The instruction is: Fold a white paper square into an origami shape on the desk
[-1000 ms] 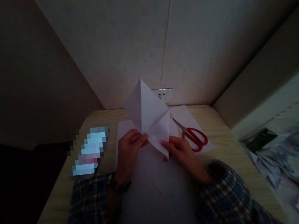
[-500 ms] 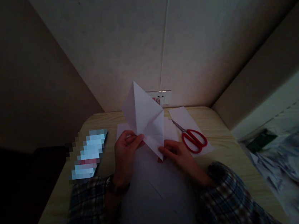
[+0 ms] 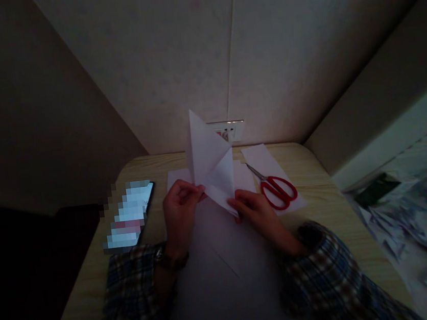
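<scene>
A folded white paper (image 3: 211,165) stands upright between my two hands over a small wooden table (image 3: 319,204). My left hand (image 3: 179,210) pinches its lower left edge with thumb and fingers. My right hand (image 3: 254,212) pinches its lower right corner. The paper's peak points up toward the wall. A large white sheet (image 3: 225,261) lies flat under my hands. Both of my sleeves are plaid.
Red-handled scissors (image 3: 277,187) lie on a white paper scrap (image 3: 259,157) to the right. A lit phone (image 3: 130,213) rests on the table's left side. A wall socket (image 3: 229,129) sits behind the paper. Bedding with clutter (image 3: 409,220) is at the right.
The folded paper has been turned and narrowed, its peak now more upright. Both hands shifted slightly with it and kept their pinch.
</scene>
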Demonstrator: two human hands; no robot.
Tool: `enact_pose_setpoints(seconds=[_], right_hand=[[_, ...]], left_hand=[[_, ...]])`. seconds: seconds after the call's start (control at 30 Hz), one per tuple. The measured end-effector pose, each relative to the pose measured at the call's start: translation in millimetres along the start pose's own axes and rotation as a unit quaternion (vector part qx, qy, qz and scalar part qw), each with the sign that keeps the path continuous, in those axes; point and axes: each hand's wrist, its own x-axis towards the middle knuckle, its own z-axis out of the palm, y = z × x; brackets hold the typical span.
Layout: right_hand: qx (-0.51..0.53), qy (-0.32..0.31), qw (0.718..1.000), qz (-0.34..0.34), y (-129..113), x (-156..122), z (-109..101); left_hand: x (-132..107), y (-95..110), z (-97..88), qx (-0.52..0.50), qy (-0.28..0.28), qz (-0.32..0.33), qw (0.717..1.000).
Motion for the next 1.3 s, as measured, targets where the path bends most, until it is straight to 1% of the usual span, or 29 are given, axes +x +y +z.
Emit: enact_pose_setpoints(seconds=[0.13,0.27,0.4,0.57,0.7,0.8,0.87,0.93,1.03,1.13,1.23,1.3], right_hand=[[0.013,-0.010,1.000,0.002,1.0,0.9,-0.5],[0.047,-0.044,0.998,0.000,1.9,1.3,0.7],[0.063,-0.084,0.994,0.002,3.0,0.8,1.9],[0.080,-0.083,0.993,-0.004,2.7,1.6,0.6],[0.104,-0.046,0.993,0.004,3.6,2.7,-0.9],[0.118,-0.014,0.993,0.000,1.9,1.5,-1.8],[0.116,0.012,0.993,-0.018,-1.4,-0.7,-2.3],[0.104,0.045,0.992,-0.052,-4.9,-3.4,-2.6],[0.045,0.086,0.989,-0.116,-7.3,-6.5,-2.6],[-0.052,0.109,0.977,-0.174,-5.5,-7.0,-2.9],[-0.122,0.139,0.962,-0.200,-3.6,-5.8,-4.6],[-0.147,0.161,0.954,-0.207,-3.9,-5.2,-6.5]], left_hand=[[-0.3,-1.4,-0.8,0.024,-0.006,0.010,1.000],[0.0,-1.8,-2.0,0.042,-0.013,0.031,0.999],[-0.4,-1.3,-2.6,0.063,-0.015,0.037,0.997],[-1.1,-0.7,-2.1,0.064,-0.022,0.045,0.997],[-2.0,0.1,-1.3,0.084,-0.049,0.059,0.994],[-2.9,0.1,-1.7,0.110,-0.056,0.088,0.988],[-3.1,0.1,-2.9,0.136,-0.050,0.107,0.984],[-2.9,0.2,-4.5,0.161,-0.038,0.124,0.978],[-2.7,1.3,-6.6,0.191,-0.019,0.160,0.968],[-4.0,4.4,-7.6,0.218,-0.027,0.211,0.952],[-6.8,8.1,-8.0,0.249,-0.037,0.258,0.933],[-8.9,9.1,-8.7,0.279,-0.030,0.297,0.913]])
